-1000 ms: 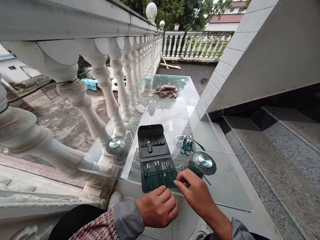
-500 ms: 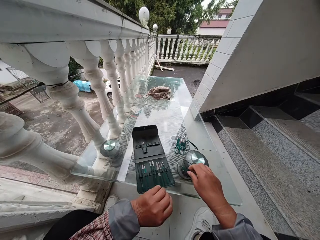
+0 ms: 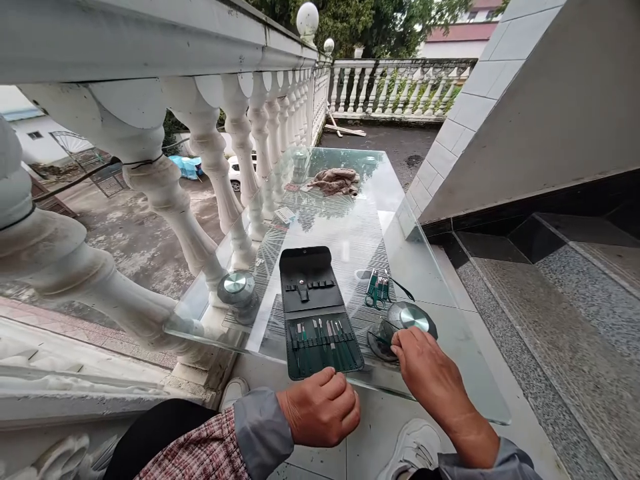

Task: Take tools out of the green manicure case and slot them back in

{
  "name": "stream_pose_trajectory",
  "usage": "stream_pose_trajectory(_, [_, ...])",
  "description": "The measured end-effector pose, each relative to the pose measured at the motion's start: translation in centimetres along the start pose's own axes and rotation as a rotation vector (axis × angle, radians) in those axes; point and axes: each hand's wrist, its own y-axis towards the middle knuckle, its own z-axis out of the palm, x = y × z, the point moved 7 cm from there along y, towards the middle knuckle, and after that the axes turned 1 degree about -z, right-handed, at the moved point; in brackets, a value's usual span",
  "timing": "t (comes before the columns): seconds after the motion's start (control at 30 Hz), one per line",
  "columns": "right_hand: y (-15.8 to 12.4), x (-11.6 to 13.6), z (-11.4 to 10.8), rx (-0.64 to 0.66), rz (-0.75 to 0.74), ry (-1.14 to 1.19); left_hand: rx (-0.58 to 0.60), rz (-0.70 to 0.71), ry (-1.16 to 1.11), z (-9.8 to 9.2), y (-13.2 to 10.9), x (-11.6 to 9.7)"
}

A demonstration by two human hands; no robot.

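An unfolded black manicure case (image 3: 307, 300) lies on the glass table, with several slim green-handled tools (image 3: 323, 343) in its lower row of loops. My left hand (image 3: 323, 407) is curled closed just in front of the case's near edge; whatever its fingers may hold is hidden. To the right of the case, my right hand (image 3: 427, 363) pinches a thin dark tool (image 3: 382, 339) over the glass; its exact kind is unclear. Nail clippers (image 3: 383, 288), small scissors (image 3: 374, 301) and a dark curved-handled tool (image 3: 403, 288) lie together beyond my right hand.
The glass table (image 3: 450, 333) has round metal-capped supports (image 3: 235, 283) beneath it. A crumpled brown cloth (image 3: 336, 181) and a small card (image 3: 285, 215) lie farther back. A white balustrade (image 3: 200, 153) runs along the left; stone steps (image 3: 545, 300) rise on the right.
The view has turned slightly left, so everything sits farther right in the picture. Both hands keep nearly the same places and poses beside the case.
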Motion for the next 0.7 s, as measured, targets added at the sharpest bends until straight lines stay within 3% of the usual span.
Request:
stream_pose_trajectory(0.13, [-0.1, 0.1, 0.1, -0.040, -0.018, 0.033, -0.016, -0.002, -0.004, 0.0, 0.0, 0.0])
stream_pose_trajectory(0.5, [0.2, -0.5, -0.2, -0.098, 0.111, 0.174, 0.026, -0.006, 0.025, 0.6, -0.6, -0.4])
stream_pose_trajectory(0.7, [0.1, -0.1, -1.1, -0.190, 0.103, 0.425, 0.045, 0.012, 0.032, 0.7, -0.5, -0.4])
